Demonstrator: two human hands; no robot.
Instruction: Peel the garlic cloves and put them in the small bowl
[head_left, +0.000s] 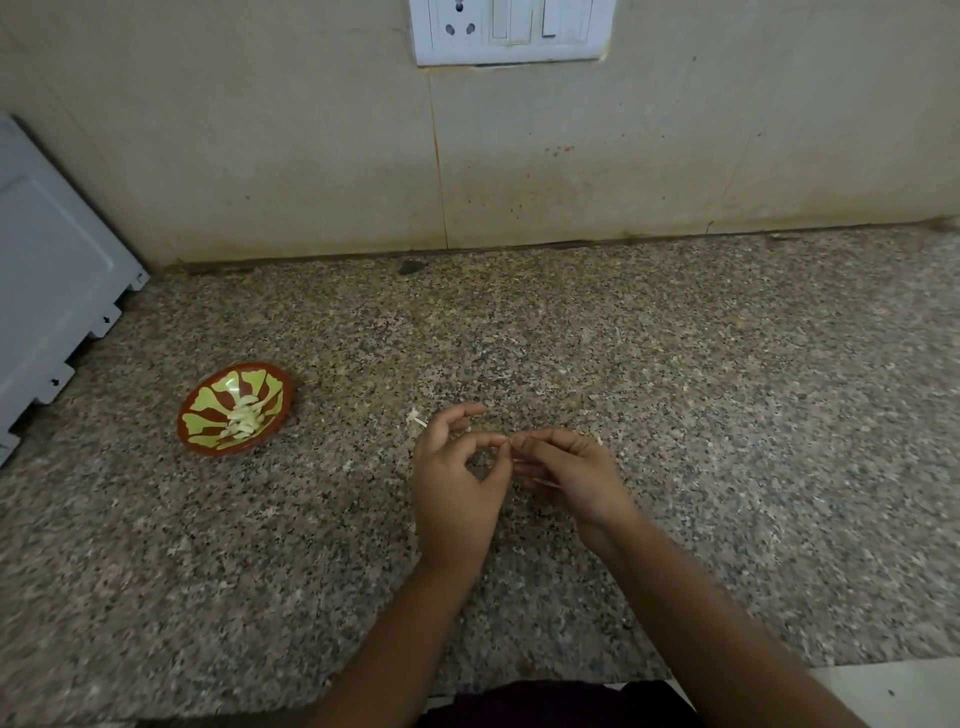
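A small red bowl (205, 441) with a yellow-green pattern sits on the granite counter at the left, and several peeled garlic cloves (243, 419) lie inside it. To its right, above the counter's middle, my left hand (457, 483) and my right hand (569, 475) meet at the fingertips. Between them they pinch a small garlic clove (511, 442), which the fingers mostly hide. A thin strip of pale skin shows under my right fingers. A loose bit of garlic skin (415, 418) lies on the counter just behind my left hand.
A grey-white appliance (47, 291) stands against the left edge. The tiled wall behind carries a white socket and switch plate (509, 28). The speckled granite counter (727, 389) stretches to the right, and its front edge runs near my body.
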